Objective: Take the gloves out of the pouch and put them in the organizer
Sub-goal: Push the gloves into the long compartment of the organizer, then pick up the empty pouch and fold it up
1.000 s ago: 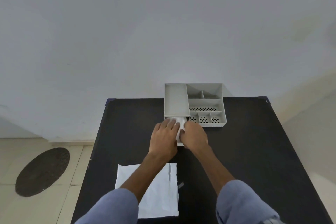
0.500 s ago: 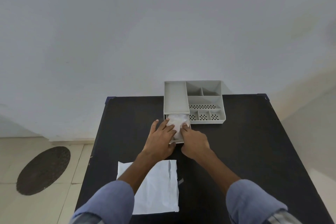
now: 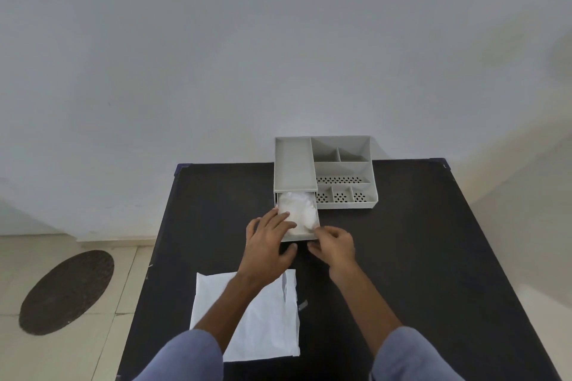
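Two bare hands meet at the front of the pulled-out drawer of a grey organizer. The left hand lies over the drawer's near left corner, fingers spread loosely across its rim and touching the white gloves bundled inside, thumb tucked under the front edge; it clasps nothing fully. The right hand sits at the drawer's near right corner, fingers curled lightly against the front wall, closed on nothing that I can make out. The gloves fill the drawer as one crumpled white mass, so I cannot count them.

The organizer stands at the far edge of the black table, a little right of the middle, its back against the wall. On top it has one long closed tray on the left and six open compartments on the right, four of them with perforated floors. One white pouch lies flat near the table's near edge, left of centre, partly under the left forearm. The table's right half is bare, with broad room beside the right hand; a narrower bare strip runs along the left edge. Beyond that edge, one dark oval mat lies on the tiled floor.
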